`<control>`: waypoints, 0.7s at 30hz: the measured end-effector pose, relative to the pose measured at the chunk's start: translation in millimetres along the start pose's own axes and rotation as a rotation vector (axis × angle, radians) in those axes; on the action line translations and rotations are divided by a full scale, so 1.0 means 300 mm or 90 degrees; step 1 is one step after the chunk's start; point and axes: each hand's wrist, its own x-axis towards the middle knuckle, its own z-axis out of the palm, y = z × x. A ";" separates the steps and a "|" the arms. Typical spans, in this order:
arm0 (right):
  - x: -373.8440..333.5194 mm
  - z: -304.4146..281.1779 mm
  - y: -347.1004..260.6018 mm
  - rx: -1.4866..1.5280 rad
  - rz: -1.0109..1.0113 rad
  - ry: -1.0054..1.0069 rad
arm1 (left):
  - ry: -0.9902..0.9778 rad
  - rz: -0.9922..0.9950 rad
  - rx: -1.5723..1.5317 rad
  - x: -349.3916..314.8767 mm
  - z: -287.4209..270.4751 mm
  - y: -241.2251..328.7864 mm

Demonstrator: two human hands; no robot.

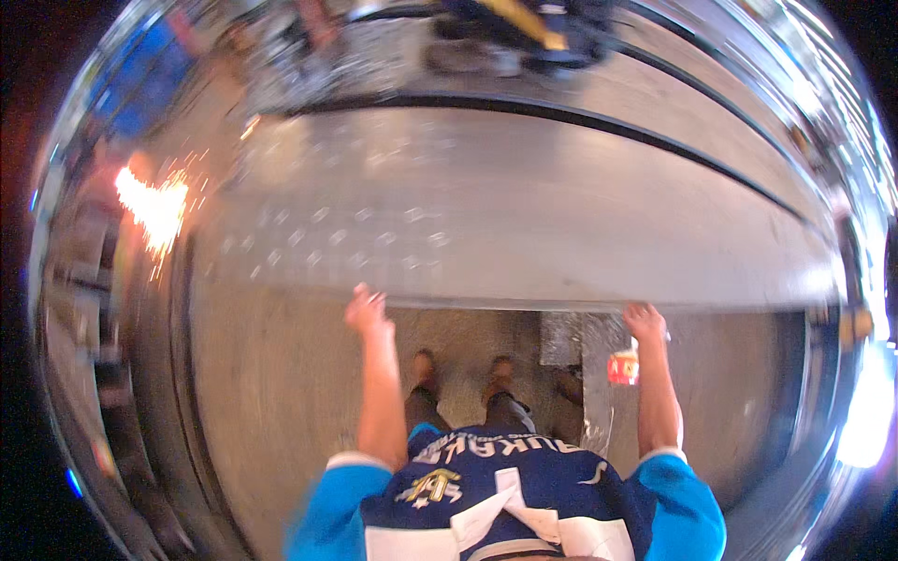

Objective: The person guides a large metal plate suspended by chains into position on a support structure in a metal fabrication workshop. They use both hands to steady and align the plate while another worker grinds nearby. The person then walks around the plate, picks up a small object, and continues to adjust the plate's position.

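Note:
A wide, flat grey metal sheet stretches across in front of me, its near edge level with my hands. At the left part of that edge, my left hand is closed, its fingers bent at the sheet's rim and somewhat smeared by motion. Farther right, my right hand has its fingers curled onto the same edge. Rows of small bright marks cover the sheet's left part; whether they are holes or reflections I cannot tell. Just below my right hand is a small red and white packet.
Bright sparks fly at the far left. Dark rails run along the sheet's far side, with a blurred dark and yellow object beyond. Below, my feet stand on the brown floor, near a shiny grey panel.

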 end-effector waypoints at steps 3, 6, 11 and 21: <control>0.001 0.092 -0.127 0.096 0.068 0.233 | -0.066 -0.013 0.032 0.015 -0.088 0.021; -0.016 0.107 -0.224 1.137 0.221 0.194 | 0.001 0.011 0.050 0.008 -0.165 0.051; 0.025 -0.027 -0.266 2.098 0.258 0.277 | -0.073 0.003 0.131 0.045 -0.122 0.071; 0.058 -0.059 -0.226 2.128 0.380 0.260 | 0.017 -0.032 0.142 0.032 -0.067 0.090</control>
